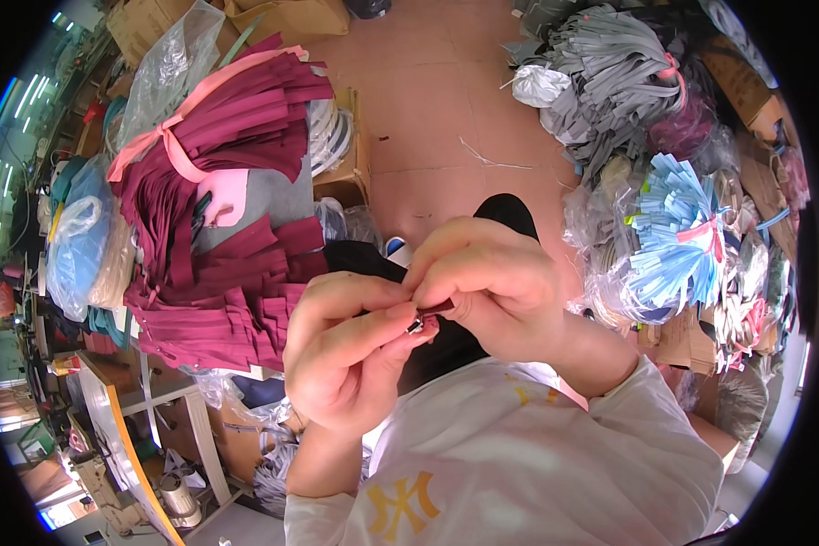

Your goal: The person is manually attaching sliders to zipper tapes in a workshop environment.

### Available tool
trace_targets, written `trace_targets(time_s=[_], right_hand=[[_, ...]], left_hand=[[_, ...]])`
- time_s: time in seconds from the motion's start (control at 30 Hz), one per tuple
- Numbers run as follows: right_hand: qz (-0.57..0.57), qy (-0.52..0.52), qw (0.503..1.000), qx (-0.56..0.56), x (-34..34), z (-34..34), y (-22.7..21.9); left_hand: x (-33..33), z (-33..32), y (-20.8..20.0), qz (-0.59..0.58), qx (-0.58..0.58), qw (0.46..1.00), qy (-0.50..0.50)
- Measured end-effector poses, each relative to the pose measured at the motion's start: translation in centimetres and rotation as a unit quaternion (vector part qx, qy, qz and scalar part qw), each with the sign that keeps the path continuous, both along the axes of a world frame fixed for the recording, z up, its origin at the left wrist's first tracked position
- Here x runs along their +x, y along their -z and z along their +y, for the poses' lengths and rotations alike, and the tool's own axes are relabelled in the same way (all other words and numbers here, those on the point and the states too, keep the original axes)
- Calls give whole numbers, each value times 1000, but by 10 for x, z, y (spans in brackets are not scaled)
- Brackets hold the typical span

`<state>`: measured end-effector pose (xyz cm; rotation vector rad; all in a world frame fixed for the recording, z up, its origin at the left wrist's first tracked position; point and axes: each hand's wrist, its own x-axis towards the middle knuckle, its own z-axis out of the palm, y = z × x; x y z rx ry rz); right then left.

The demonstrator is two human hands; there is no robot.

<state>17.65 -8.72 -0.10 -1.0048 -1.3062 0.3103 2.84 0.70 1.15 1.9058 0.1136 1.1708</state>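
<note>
Both hands meet in front of my chest, fingertips nearly touching. My left hand (pixel 346 350) is closed in a pinch around a small shiny metal piece (pixel 416 325), dark in parts, whose exact kind I cannot make out. Between the thumb and forefinger of my right hand (pixel 491 282) is the end of a narrow maroon strip (pixel 441 308), right beside the metal piece. My fingers hide most of both. To the left lies a large stack of maroon fabric strips (pixel 237 318); a pink band (pixel 168 132) ties its far bundle.
A pink piece with a dark-handled tool (pixel 202 207) lies amid the maroon strips. Right of the tiled floor (pixel 419 109) are bundles of grey strips (pixel 610 73) and light blue strips (pixel 673 227), with plastic bags around them. A yellow-edged table (pixel 123 437) stands at lower left.
</note>
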Motion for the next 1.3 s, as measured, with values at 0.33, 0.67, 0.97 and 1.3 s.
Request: trace_targets(time_s=[0.33, 0.67, 0.97, 1.3], right_hand=[[-72, 57, 996, 20, 3, 0, -1], [-45, 50, 997, 35, -2, 0, -1], [-100, 81, 987, 96, -5, 2, -3], [-65, 43, 995, 55, -7, -3, -6]], left_hand=[[-4, 8, -3, 44, 73, 996, -17], [-6, 1, 9, -14, -76, 997, 13], [-1, 4, 13, -58, -75, 995, 30], [-2, 5, 12, -57, -66, 995, 40]])
